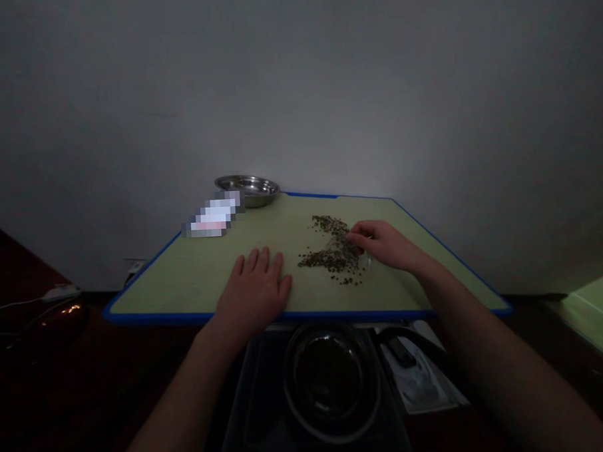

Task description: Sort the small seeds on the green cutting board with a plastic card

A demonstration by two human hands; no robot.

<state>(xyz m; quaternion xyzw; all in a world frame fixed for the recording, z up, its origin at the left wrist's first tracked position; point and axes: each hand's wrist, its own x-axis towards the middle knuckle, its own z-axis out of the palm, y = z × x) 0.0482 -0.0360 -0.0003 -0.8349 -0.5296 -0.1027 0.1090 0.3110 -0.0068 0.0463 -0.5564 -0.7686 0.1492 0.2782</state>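
Note:
Small dark greenish-brown grains (325,259) lie scattered over the pale yellow-green tabletop (174,285), right of its middle. At their right side, my right hand (377,241) has its thumb and fingers pinched together. Something clear, perhaps a see-through cup or bag (368,262), shows just below these fingers; its shape is hard to make out, and so is whether the fingers grip it. My left hand (254,288) rests flat, palm down, near the table's front edge, fingers apart and nothing held. A gap separates it from the grains.
A shiny metal bowl (253,191) stands at the back left corner. In front of it lies a blurred-out bright rectangle (214,215). Blue edging (160,318) borders the table against a grey wall. Below the front edge is a round dark lidded or bowl-like thing (331,384).

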